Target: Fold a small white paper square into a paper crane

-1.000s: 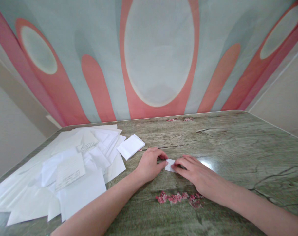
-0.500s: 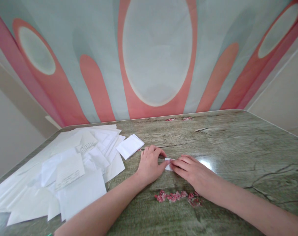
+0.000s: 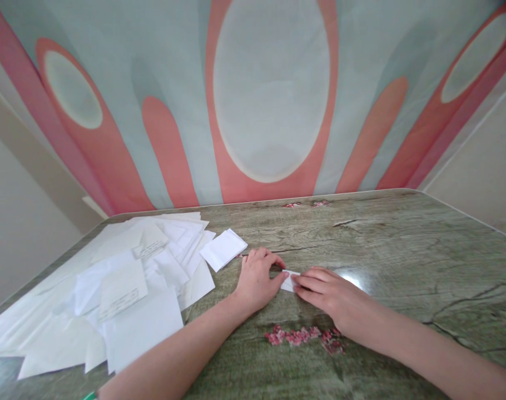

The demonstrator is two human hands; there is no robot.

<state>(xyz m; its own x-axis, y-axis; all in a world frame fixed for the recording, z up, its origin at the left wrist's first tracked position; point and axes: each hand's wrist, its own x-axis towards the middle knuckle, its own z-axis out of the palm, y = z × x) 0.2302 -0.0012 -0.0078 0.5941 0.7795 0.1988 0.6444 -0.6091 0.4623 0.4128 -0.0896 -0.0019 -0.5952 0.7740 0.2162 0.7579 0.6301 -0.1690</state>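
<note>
A small folded piece of white paper (image 3: pixel 287 284) lies on the table between my hands. My left hand (image 3: pixel 259 280) pinches its left edge between thumb and forefinger, the other fingers curled on the tabletop. From the right, my right hand (image 3: pixel 326 291) presses its fingertips on the paper's right part and hides that end. Just beyond my left hand rests a small stack of folded white paper (image 3: pixel 223 250).
A large loose pile of white sheets (image 3: pixel 144 333), a few bearing lines of writing, spreads over the left of the wood-patterned table (image 3: pixel 403 244). Pink blossoms are printed on its surface. Behind it stands a wall covering (image 3: pixel 269 111) with coral and grey-blue shapes.
The whole view has shifted slightly, so things sit a little further right. My right fingertips have slid a bit to the right along the paper, uncovering more of it.
</note>
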